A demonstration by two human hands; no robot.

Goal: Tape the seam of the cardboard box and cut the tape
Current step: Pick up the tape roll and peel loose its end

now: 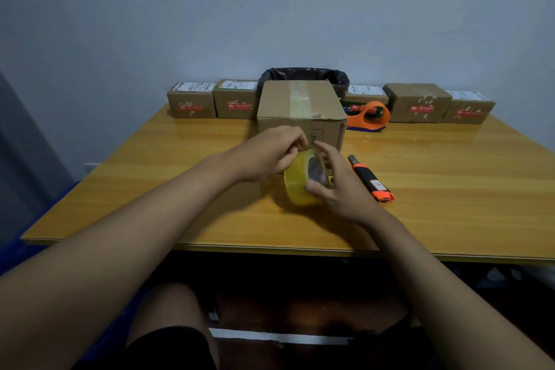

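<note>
A brown cardboard box stands at the middle of the wooden table, with clear tape running along its top seam. Just in front of it I hold a yellowish roll of tape on edge. My right hand grips the roll from the right, thumb across its open core. My left hand pinches at the top of the roll, near the box's front face; whether it holds a loose tape end is too small to tell. An orange and black utility knife lies on the table to the right of my right hand.
An orange tape dispenser sits right of the box. Several small labelled parcels line the table's back edge on both sides. A black-lined bin stands behind the box. My knee shows under the table's near edge.
</note>
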